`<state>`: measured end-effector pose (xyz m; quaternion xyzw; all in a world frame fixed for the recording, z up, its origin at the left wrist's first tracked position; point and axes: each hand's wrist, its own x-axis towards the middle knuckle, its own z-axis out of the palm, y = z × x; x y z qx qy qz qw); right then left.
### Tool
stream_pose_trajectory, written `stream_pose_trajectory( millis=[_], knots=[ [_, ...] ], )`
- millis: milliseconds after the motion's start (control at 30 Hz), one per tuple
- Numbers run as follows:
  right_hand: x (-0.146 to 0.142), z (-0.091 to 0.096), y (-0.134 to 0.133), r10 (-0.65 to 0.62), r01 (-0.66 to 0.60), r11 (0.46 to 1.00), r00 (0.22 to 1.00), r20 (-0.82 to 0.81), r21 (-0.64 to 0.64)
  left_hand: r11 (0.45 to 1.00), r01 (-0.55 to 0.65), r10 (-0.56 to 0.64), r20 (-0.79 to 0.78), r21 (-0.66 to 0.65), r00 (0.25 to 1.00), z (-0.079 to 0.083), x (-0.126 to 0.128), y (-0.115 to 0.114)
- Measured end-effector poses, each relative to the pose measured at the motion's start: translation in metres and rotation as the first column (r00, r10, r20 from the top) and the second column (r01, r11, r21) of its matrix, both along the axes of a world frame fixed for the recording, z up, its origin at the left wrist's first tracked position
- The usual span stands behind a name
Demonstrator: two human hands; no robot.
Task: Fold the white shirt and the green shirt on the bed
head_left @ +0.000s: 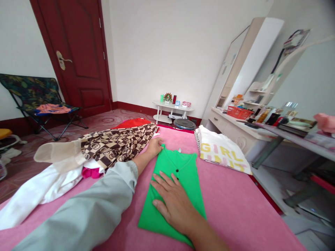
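A green buttoned top (183, 160), folded into a long flat panel with its neckline at the far end, lies on the pink bed cover (227, 205). My left hand (155, 146) pinches the top's far left corner between thumb and fingers. Flat on the middle of the green fabric rests my right hand (170, 198), its fingers spread and holding nothing. Left of the top is a heap of loose clothes: a brown and cream checked garment (117, 143) over a white garment (47, 184). To the right lies a folded white shirt (222, 150) with printed letters.
A dressing table (227, 127) with a red basket (239, 112) and bottles stands along the right side. Past the bed's far edge are a low white shelf (172, 106) and a round dark device (184, 124). A folding chair (36, 94) stands at the left.
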<state>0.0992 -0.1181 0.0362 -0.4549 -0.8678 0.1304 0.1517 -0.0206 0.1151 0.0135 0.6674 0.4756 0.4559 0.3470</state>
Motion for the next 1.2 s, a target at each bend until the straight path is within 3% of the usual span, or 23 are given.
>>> stream_pose_trajectory(
  millis=[67,133,200,267,333,400,500,633,767,867,967,1067,1200],
  knots=[
    [0.002,0.000,0.001,-0.001,0.001,1.000,0.999,-0.037,0.017,0.997,-0.028,0.032,-0.049,0.068,0.998,0.006,0.000,-0.012],
    [0.006,-0.004,0.006,-0.093,0.107,0.989,0.986,-0.139,0.100,0.987,-0.027,0.045,-0.112,0.158,0.993,0.012,0.002,-0.033],
    [0.014,-0.010,0.014,-0.274,0.343,0.919,0.910,-0.311,0.193,0.961,0.058,0.010,-0.243,0.270,0.970,0.011,0.006,-0.061],
    [0.024,-0.020,0.024,-0.430,0.541,0.817,0.803,-0.413,0.199,0.918,0.212,-0.053,-0.424,0.336,0.904,0.004,0.011,-0.089],
    [0.036,-0.029,0.034,-0.535,0.601,0.786,0.778,-0.330,0.142,0.901,0.304,-0.085,-0.561,0.308,0.823,-0.007,0.014,-0.112],
    [0.050,-0.035,0.043,-0.572,0.584,0.808,0.809,-0.135,0.076,0.919,0.308,-0.071,-0.662,0.248,0.746,-0.017,0.014,-0.122],
    [0.069,-0.034,0.058,-0.581,0.580,0.814,0.810,0.078,0.042,0.960,0.234,-0.035,-0.761,0.155,0.648,-0.019,0.013,-0.119],
    [0.083,-0.027,0.086,-0.652,0.645,0.757,0.731,0.200,0.106,0.981,0.166,-0.013,-0.819,0.101,0.574,-0.008,0.022,-0.106],
    [0.081,-0.032,0.110,-0.740,0.717,0.673,0.644,0.197,0.181,0.974,0.045,0.154,-0.802,0.220,0.577,-0.002,0.042,-0.100],
    [0.077,-0.039,0.118,-0.776,0.743,0.630,0.617,0.133,0.228,0.925,0.139,0.191,-0.750,0.353,0.633,-0.005,0.051,-0.096],
    [0.079,-0.039,0.122,-0.756,0.709,0.643,0.647,0.095,0.291,0.873,0.299,0.101,-0.743,0.386,0.662,-0.009,0.052,-0.090],
    [0.084,-0.035,0.129,-0.696,0.651,0.693,0.717,0.050,0.310,0.891,0.298,0.055,-0.733,0.343,0.678,-0.014,0.050,-0.087],
    [0.089,-0.034,0.144,-0.607,0.600,0.770,0.793,-0.040,0.216,0.900,0.298,0.025,-0.721,0.317,0.693,-0.017,0.048,-0.084]
  ],
)
